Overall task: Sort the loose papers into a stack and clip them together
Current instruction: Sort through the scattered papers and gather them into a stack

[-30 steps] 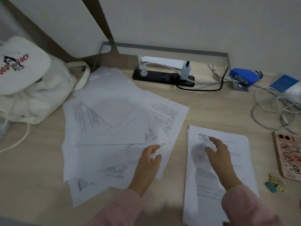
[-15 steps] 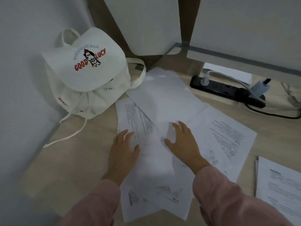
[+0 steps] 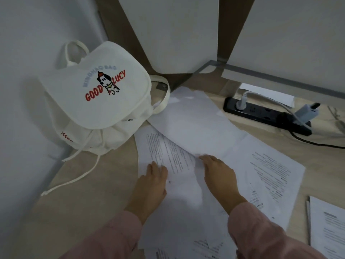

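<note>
From the head camera, my left hand lies flat, fingers together, on a printed sheet in the loose papers fanned over the tabletop. My right hand curls its fingers around the edge of a blank sheet; how firmly, I cannot tell. The started stack sits at right. I should pin with the left, slide sheets together gently, and avoid the backpack strap.

Stack of papers at near right cut off by frame edge. Print on loose papers illegible. Right hand fingertips hidden under a sheet.
</note>
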Demonstrator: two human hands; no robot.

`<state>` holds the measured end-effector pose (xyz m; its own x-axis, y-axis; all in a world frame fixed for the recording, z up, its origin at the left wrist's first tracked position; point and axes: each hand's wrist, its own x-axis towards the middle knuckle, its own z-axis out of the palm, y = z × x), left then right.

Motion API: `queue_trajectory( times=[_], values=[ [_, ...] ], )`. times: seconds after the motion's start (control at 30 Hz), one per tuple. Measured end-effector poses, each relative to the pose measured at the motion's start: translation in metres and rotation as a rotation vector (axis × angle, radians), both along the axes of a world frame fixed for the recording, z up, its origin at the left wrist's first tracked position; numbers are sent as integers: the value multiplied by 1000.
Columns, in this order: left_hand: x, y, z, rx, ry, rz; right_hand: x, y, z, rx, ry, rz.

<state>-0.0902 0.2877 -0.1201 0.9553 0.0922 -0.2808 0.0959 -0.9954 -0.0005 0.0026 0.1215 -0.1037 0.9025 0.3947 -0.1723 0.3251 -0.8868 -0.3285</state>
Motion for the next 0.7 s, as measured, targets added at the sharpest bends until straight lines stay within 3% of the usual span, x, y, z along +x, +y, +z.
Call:
queue_trajectory(
  times=[0.2,0.4,0.6,0.7],
  values=[
    [10,0,-2,46,-127,-89,15,-37,48,145,-39,-174],
    [12,1,12,-66,-447,-27,12,-81,94,542,-54,-328],
    [-3,-26,56,-326,-776,115,-4,-122,124,1020,54,-403],
    [-19,-43,76,-533,-869,201,-9,-144,129,1217,210,-524]
  ],
)
